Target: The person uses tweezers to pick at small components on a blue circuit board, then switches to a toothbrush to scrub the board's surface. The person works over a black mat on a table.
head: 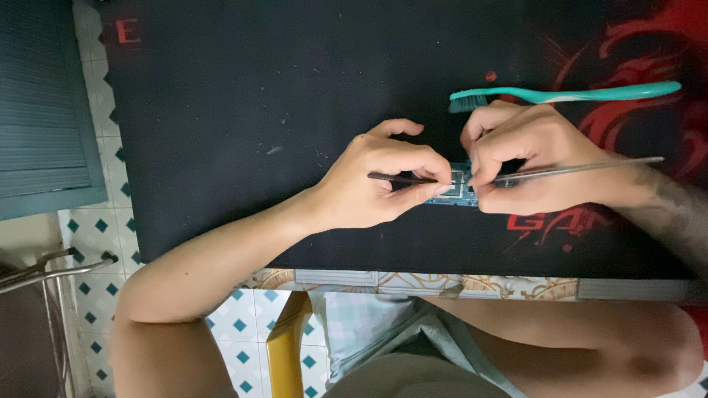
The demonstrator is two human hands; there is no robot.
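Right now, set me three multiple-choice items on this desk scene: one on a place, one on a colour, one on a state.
1. Where does the toothbrush lie?
A. beyond the hands
B. on the floor
C. on the lap

2. What colour is its handle?
A. yellow
B. teal
C. black

3. How is the small circuit board kept?
A. lying untouched
B. between both hands
C. lifted overhead

Answers: 1 A, it lies on the black mat past the knuckles. 2 B, teal with white. 3 B, left hand and right hand each press a thin tool onto it.
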